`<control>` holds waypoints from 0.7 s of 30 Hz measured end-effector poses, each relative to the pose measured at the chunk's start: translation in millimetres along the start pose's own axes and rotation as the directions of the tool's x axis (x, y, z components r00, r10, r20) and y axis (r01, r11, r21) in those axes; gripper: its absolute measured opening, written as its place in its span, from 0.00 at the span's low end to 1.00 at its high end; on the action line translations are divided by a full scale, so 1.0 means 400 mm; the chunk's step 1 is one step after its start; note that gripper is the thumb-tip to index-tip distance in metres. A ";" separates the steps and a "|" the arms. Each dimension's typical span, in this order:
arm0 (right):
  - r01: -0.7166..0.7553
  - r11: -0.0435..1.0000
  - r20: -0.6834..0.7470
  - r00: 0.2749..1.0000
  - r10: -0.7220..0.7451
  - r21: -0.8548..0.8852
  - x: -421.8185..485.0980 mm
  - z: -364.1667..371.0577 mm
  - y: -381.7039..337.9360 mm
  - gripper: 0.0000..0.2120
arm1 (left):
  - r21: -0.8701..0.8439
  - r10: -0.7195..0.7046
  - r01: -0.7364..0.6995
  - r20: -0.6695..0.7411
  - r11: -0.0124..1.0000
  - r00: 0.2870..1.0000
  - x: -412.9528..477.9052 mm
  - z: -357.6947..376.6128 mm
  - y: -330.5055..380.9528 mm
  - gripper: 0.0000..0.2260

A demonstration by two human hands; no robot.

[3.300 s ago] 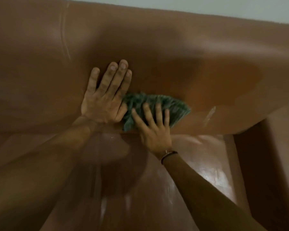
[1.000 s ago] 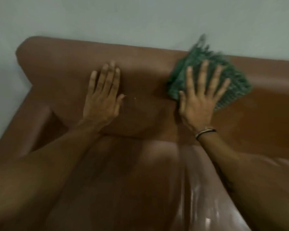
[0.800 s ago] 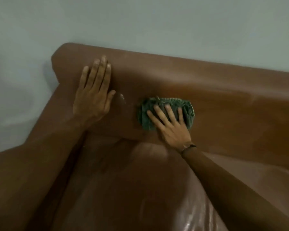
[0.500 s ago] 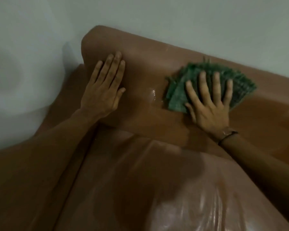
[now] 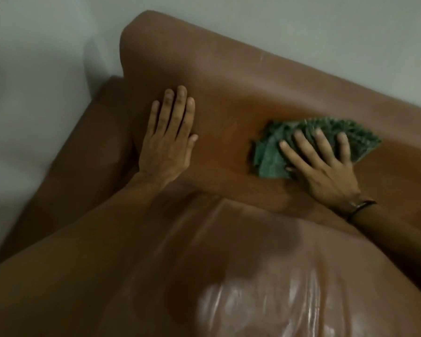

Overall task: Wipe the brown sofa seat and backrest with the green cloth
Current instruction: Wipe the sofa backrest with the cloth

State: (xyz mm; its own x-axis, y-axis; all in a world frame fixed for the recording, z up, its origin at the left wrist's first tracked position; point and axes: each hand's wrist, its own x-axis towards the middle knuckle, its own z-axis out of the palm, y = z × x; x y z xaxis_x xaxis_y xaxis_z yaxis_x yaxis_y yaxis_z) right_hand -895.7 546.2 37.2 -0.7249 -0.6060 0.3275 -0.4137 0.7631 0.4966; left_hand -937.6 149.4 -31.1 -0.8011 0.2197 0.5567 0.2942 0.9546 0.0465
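Note:
The brown sofa backrest (image 5: pixel 229 76) runs from upper left to the right edge, with the shiny seat (image 5: pixel 241 276) below it. A crumpled green cloth (image 5: pixel 272 154) lies on the backrest's lower right part. My right hand (image 5: pixel 323 166) presses flat on the cloth with fingers spread, a dark band at its wrist. My left hand (image 5: pixel 168 142) rests flat and bare on the backrest, well to the left of the cloth, near the sofa's left end.
A pale wall (image 5: pixel 301 23) stands behind the sofa and down the left side. The sofa's left armrest (image 5: pixel 83 152) drops away beside my left hand. The seat shows glossy streaks near the bottom.
My right hand has slid the green cloth down the backrest, from near the top edge to the lower part. My left hand stays pressed in place near the left end.

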 end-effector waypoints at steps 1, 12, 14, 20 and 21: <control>-0.081 0.997 -0.099 0.992 0.082 0.011 0.087 0.000 -0.069 0.33 | -0.002 0.004 -0.004 0.001 1.000 1.000 -0.005 0.002 -0.001 0.40; 0.228 0.954 0.186 0.946 -0.264 0.194 -0.124 0.083 -0.131 0.35 | 0.103 0.098 -0.101 0.028 0.990 0.995 -0.008 0.006 -0.060 0.36; 0.200 0.970 0.145 0.965 -0.220 0.136 -0.141 0.056 0.002 0.29 | 0.096 0.075 -0.076 0.010 0.992 0.997 -0.016 0.020 -0.051 0.36; -0.190 0.981 -0.139 0.971 0.193 0.038 0.173 0.012 -0.154 0.34 | 0.113 0.023 -0.028 0.050 0.993 0.998 -0.018 0.019 -0.030 0.36; -0.211 0.975 -0.146 0.965 0.219 0.065 0.200 0.008 -0.195 0.35 | 0.123 0.016 -0.025 0.074 0.992 0.997 -0.021 0.014 -0.030 0.35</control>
State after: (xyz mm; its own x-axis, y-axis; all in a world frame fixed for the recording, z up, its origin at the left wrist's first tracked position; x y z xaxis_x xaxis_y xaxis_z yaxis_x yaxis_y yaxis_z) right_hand -923.4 438.9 22.1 -0.7097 -0.4506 0.5415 -0.2863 0.8868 0.3628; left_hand -937.4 137.3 -40.7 -0.8326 0.2492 0.4946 0.2480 0.9663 -0.0694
